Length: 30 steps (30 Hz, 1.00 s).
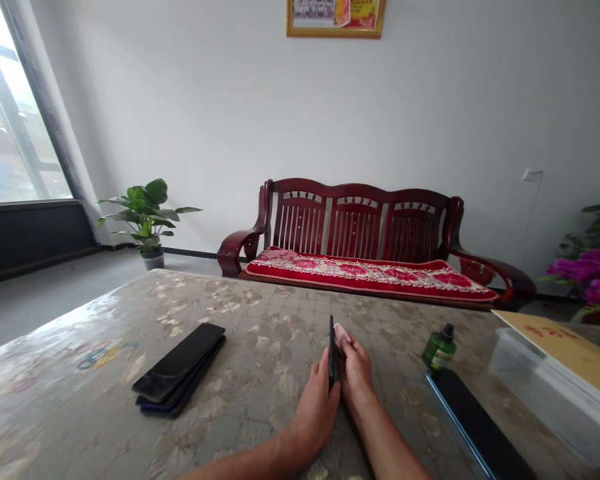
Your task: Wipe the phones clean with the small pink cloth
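Note:
My left hand (316, 403) grips a dark smartphone (332, 347), which stands on edge so that only its thin side faces me. On the phone's right side, my right hand (355, 367) pinches a small pale pink cloth (341, 333) close against it. Both hands are over the middle of the table, and my fingers hide much of the phone's lower part. To the left lies a stack of dark phones (180, 367), the top one turned slightly. Over on the right another phone (480, 427) with a blue edge lies flat beside a small green bottle (440, 348) with a black cap.
Coloured rubber bands (100, 355) lie on the patterned tablecloth (250, 387) at left. A clear plastic box (540, 393) with a tan envelope (565, 347) on top stands at right. Beyond the table are a wooden bench (355, 220) and a potted plant (150, 220).

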Each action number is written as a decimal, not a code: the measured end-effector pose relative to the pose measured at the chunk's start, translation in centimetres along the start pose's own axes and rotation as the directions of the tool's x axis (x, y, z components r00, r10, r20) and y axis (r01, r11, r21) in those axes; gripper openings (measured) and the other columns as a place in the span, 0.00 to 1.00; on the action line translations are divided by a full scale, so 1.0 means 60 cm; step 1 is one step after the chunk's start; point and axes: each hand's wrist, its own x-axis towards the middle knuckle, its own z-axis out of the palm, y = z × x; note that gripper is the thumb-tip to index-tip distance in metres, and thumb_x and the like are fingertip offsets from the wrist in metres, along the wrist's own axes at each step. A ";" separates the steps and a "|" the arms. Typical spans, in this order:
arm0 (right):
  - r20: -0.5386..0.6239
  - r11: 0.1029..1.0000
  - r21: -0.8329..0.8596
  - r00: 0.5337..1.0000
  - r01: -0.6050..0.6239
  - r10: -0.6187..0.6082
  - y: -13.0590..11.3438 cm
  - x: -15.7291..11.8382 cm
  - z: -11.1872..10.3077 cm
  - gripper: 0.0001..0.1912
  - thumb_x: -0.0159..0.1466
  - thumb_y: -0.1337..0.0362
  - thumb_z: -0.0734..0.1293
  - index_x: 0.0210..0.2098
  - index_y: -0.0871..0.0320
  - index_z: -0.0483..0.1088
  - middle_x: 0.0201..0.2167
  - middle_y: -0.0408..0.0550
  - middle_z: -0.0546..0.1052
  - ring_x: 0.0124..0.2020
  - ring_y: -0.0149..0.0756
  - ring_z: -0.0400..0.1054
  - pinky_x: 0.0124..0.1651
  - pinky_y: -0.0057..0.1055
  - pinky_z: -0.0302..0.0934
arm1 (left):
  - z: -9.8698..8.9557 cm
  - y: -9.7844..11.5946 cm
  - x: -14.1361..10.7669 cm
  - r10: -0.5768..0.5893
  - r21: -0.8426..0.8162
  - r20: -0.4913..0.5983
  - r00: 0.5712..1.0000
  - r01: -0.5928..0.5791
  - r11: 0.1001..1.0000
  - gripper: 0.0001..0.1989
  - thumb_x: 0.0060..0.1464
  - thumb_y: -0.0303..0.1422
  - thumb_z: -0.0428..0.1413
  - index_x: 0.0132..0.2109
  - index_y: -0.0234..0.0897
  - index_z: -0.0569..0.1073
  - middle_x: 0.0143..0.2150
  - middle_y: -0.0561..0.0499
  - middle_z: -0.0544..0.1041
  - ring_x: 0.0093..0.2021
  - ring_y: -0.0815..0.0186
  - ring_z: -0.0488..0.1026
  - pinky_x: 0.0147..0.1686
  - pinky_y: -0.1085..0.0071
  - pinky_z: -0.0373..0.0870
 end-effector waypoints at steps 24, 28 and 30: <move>-0.022 0.968 -0.188 0.985 0.163 -0.170 -0.011 0.052 -0.034 0.22 0.51 0.52 0.70 0.41 0.59 0.74 0.36 0.48 0.81 0.37 0.41 0.74 0.39 0.32 0.66 | -0.051 -0.011 -0.017 0.219 0.641 0.420 0.881 -0.458 0.615 0.30 0.61 0.30 0.59 0.67 0.38 0.59 0.66 0.38 0.65 0.64 0.48 0.63 0.60 0.55 0.65; 0.050 0.925 -0.312 0.976 0.219 -0.214 -0.013 0.044 -0.029 0.20 0.54 0.52 0.67 0.39 0.59 0.75 0.35 0.48 0.81 0.37 0.42 0.73 0.40 0.32 0.65 | -0.070 -0.018 -0.022 0.228 0.602 0.446 0.866 -0.479 0.640 0.31 0.59 0.30 0.62 0.66 0.41 0.60 0.66 0.40 0.65 0.64 0.48 0.63 0.60 0.54 0.65; 0.090 0.894 -0.374 0.969 0.248 -0.232 -0.014 0.041 -0.028 0.18 0.54 0.53 0.67 0.38 0.58 0.76 0.35 0.48 0.80 0.37 0.42 0.73 0.41 0.32 0.64 | -0.082 -0.018 -0.024 0.217 0.591 0.465 0.858 -0.483 0.646 0.30 0.60 0.28 0.60 0.66 0.41 0.61 0.66 0.40 0.65 0.65 0.48 0.62 0.60 0.52 0.65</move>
